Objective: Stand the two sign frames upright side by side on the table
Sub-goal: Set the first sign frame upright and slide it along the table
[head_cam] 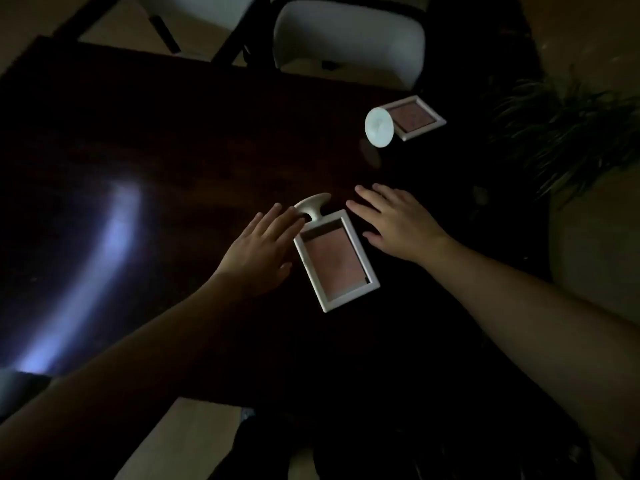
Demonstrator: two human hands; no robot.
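A: Where were the two sign frames at that point?

B: Both were lying flat on the dark worktop [173, 133]. The near frame [336, 259] lay between the two hands, its round base [313, 204] pointing away from the person. The far frame [414, 117] lay well apart, close to the worktop's far edge in front of a pale chair [349, 39], its round foot [379, 127] turned toward the camera.

A: And the hands?

B: The left hand [258, 249] was spread flat with nothing in it, its fingertips [294, 220] just beside or touching the neck under the base; the dim light made that hard to tell. The right hand [398, 223] was also spread and empty, just beside the frame's far corner, not touching it as far as I could see.

A: What could have gone wrong from there?

B: I judged the surface glossy, so a one-sided push at the neck could have slid or spun the frame instead of lifting it. A tall panel on a small base might have tipped if let go before the foot sat flat. The second frame lay close to the edge and to a plant [561, 133], so a careless reach could have knocked it off.
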